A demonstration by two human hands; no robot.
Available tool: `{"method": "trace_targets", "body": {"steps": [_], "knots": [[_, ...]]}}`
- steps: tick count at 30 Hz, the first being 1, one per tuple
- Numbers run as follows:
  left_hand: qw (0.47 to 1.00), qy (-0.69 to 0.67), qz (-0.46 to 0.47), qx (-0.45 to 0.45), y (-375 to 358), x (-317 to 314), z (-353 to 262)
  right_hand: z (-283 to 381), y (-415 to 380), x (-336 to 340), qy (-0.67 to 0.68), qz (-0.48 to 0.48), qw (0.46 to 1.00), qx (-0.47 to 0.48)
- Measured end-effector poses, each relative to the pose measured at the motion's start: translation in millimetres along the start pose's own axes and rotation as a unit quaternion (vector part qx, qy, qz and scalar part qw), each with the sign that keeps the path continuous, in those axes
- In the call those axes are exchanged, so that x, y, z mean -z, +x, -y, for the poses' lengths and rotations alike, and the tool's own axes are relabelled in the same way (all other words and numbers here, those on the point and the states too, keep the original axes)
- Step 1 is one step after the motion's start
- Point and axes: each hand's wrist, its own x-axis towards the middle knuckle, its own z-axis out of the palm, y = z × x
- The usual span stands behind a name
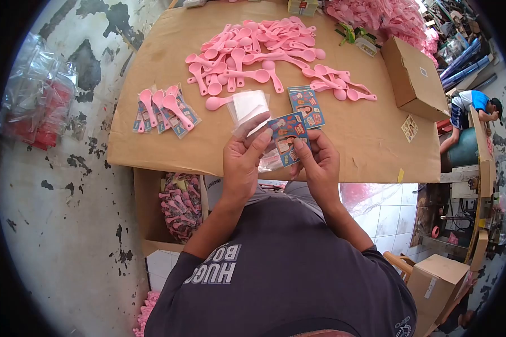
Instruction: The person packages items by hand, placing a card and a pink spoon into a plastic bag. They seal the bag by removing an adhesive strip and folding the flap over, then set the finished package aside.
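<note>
Above the table's near edge, my left hand (245, 160) pinches the left side of a blue printed card (289, 135) and a clear plastic bag (271, 161). The right side of the same card is held between the thumb and fingers of my right hand (317, 163). Just beyond my hands lie a stack of clear bags (249, 105) and a stack of blue cards (307, 106). One pink spoon (218, 103) touches the bag stack. At the left, several pink spoons (177, 111) rest on bagged cards (188, 127).
A large pile of pink spoons (247, 50) covers the table's middle. A cardboard box (413, 78) stands at the right, near a loose card (410, 128). Bagged spoons (371, 17) are heaped at the back. Below the table is a box of spoons (181, 205). Another person (466, 109) is at the far right.
</note>
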Motion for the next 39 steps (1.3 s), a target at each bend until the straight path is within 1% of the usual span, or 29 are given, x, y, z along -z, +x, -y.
{"method": "trace_targets", "body": {"steps": [3, 5, 6, 8, 11, 12, 14, 15, 17, 19, 21, 23, 24, 26, 28, 30, 32, 37, 39], "knots": [[1.000, 0.003, 0.004, 0.002, -1, -2, -3, -2, 2, 0, -0.015, 0.000, 1.000, 0.018], [1.000, 0.014, 0.011, 0.004, -1, 1, -2, -3, 1, 4, -0.063, 0.035, 0.997, -0.009], [0.999, 0.025, 0.017, 0.008, -1, 2, -1, -3, 1, 5, -0.063, 0.035, 0.997, -0.011], [0.999, 0.024, 0.021, 0.014, -1, 3, 0, -1, 4, 9, -0.127, 0.095, 0.986, -0.045], [0.999, 0.030, 0.028, 0.018, -2, 1, 2, 3, 8, 16, -0.112, 0.120, 0.984, -0.063], [0.999, 0.037, 0.030, 0.016, -2, 0, 3, 5, 8, 16, -0.111, 0.119, 0.985, -0.063], [0.999, 0.040, 0.035, 0.011, -4, 4, 10, 11, 8, 14, -0.047, 0.081, 0.994, -0.062], [0.998, 0.042, 0.039, 0.005, -4, 6, 12, 10, 8, 12, -0.047, 0.080, 0.994, -0.061], [0.998, 0.044, 0.038, -0.003, -2, 3, 13, 7, 9, 9, 0.030, 0.034, 0.998, -0.039], [0.998, 0.047, 0.036, -0.011, -3, -1, 15, 2, 10, 17, 0.030, 0.049, 0.997, -0.044], [0.998, 0.049, 0.048, 0.005, -6, -6, 17, -1, 9, 21, 0.032, 0.062, 0.996, -0.049], [0.996, 0.070, 0.050, 0.007, -10, -16, 18, -3, 8, 21, 0.029, 0.066, 0.997, 0.005], [0.995, 0.089, 0.051, 0.008, -12, -20, 19, -6, 9, 22, 0.031, 0.064, 0.997, 0.006], [0.992, 0.107, 0.061, 0.011, -15, -24, 20, -10, 10, 21, -0.006, 0.035, 0.999, 0.042], [0.990, 0.122, 0.068, 0.014, -17, -26, 22, -7, 8, 14, 0.007, 0.029, 0.999, 0.037], [0.994, 0.094, 0.064, 0.005, -20, -26, 24, -7, 6, 13, 0.018, 0.024, 0.999, 0.030], [0.993, 0.090, 0.071, 0.005, -20, -27, 22, -11, 4, 15, 0.043, 0.040, 0.998, 0.002], [0.992, 0.084, 0.095, -0.006, -18, -21, 17, -13, 3, 14, 0.065, 0.036, 0.997, -0.004], [0.996, -0.020, 0.069, -0.061, -13, -25, 7, -13, 1, 12, 0.062, 0.038, 0.997, -0.011]]}}
